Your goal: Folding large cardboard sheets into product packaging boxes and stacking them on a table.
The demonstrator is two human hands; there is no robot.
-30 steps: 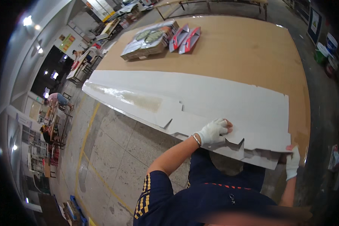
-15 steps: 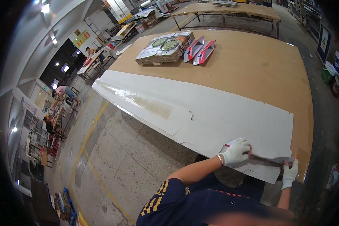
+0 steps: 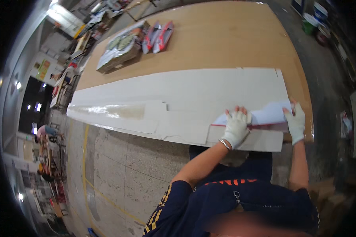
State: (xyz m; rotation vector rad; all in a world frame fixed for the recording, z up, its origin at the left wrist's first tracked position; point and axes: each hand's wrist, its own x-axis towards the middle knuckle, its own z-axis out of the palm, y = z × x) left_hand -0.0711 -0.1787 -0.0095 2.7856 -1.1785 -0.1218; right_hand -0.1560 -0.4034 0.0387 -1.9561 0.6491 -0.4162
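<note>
Fingers extended, the left grip (image 3: 237,128) lies palm down in a white glove with bare fingertips; from my remote seat I see it flat on a white folded flap (image 3: 267,112), its fingers uncurled. The right grip (image 3: 296,121), gloved the same way, sits at the right end of that flap with its thumb toward it, and I cannot tell whether it pinches the material there. The flap stretches between the 2 hands, a thin red line along its near side, on the near right part of a long pale board (image 3: 201,94). I make out a silver-coloured bracelet (image 3: 225,144) at the left wrist and yellow stripes on the navy sleeve (image 3: 158,215).

The board runs along the near side of the brown-topped desk (image 3: 233,31), and on its left part I see a glossy, partly tan strip (image 3: 110,110). Beyond the board, toward the far left of the desk, I have a wrapped bundle (image 3: 120,46) with green round pictures on top, and just beside it 2 red and grey folded pieces (image 3: 163,37). Farther out I see yellow lines (image 3: 86,154) on the grey floor (image 3: 110,166), a bending co-worker (image 3: 47,130) at the left, and buckets (image 3: 319,14) at the upper right.
</note>
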